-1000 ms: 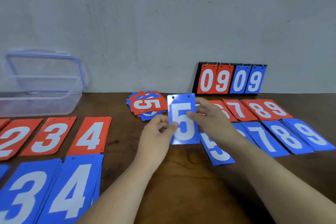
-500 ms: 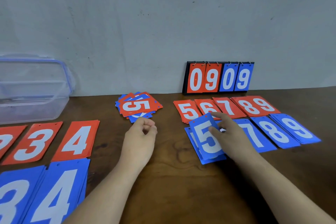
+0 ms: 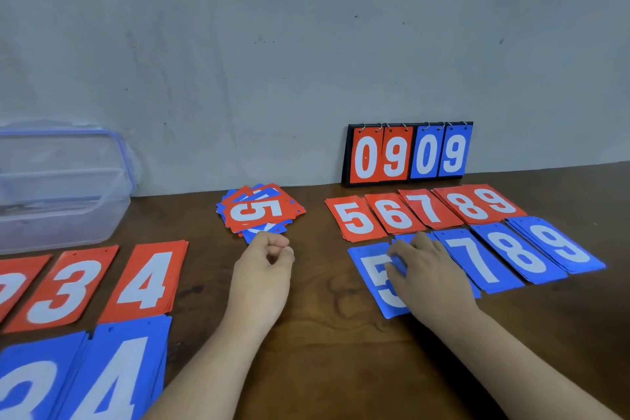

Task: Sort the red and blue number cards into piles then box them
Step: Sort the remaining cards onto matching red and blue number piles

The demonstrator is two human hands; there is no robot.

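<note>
Head cam — right hand (image 3: 430,278) flat on the blue 5 card (image 3: 371,274), left hand (image 3: 264,269) curled empty beside the mixed pile (image 3: 260,211).

wall (image 3: 306,27) — grey, scuffed plaster | table (image 3: 324,368) — dark brown wood, against wall

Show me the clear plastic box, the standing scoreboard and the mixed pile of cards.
clear plastic box (image 3: 68,222), head view, on its front wall.
scoreboard (image 3: 395,155), head view, on its red 9 card.
mixed pile (image 3: 259,211), head view, on the top red 5 card.
</note>
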